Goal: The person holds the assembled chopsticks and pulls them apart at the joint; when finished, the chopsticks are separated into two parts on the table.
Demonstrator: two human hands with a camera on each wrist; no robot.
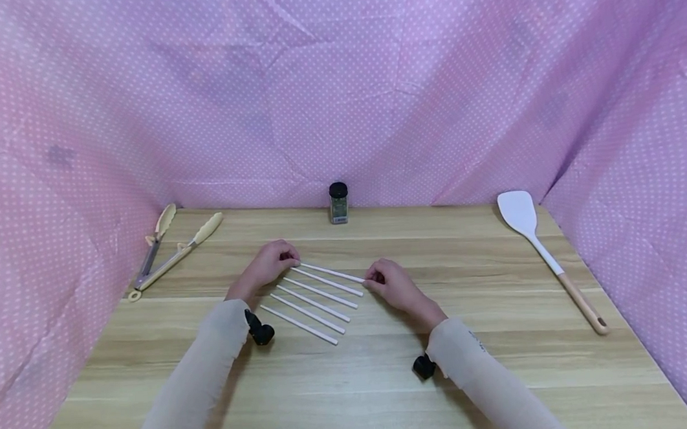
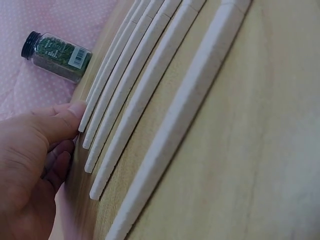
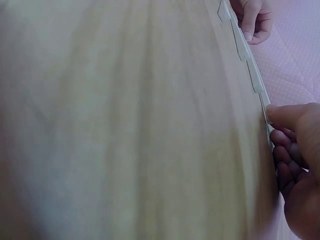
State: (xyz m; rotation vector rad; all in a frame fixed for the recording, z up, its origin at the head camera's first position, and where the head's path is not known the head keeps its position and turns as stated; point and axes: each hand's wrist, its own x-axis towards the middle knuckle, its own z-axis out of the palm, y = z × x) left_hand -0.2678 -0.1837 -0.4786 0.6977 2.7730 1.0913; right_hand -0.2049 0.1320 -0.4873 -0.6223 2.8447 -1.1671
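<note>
the farthest stick (image 1: 331, 272) sits left of centre on the worktop (image 1: 364, 395), nearer its far edge than the 5 other sticks (image 1: 313, 303) lying beside it. the grip is narrow at both ends: the left hand (image 1: 267, 264) pinches the left tip and the right hand (image 1: 395, 284) the right tip.

to place it well, both hands should move together, so neither end leads. the gap to its neighbour looks tighter at the left end, so a small nudge of that end towards the far edge would probably bring the 2 parallel. light fingertips are best; dragging a thumb towards the near edge could knock the next stick out of line. lowering both tips at once, then letting go straight up, should avoid a twist.

whether the stick touches the worktop is hard to make out. the fingers partly cover both its tips. the left wrist view cuts off the sticks' right ends, the right wrist view shows the row almost edge-on, and the worktop's near edge is out of frame.
</note>
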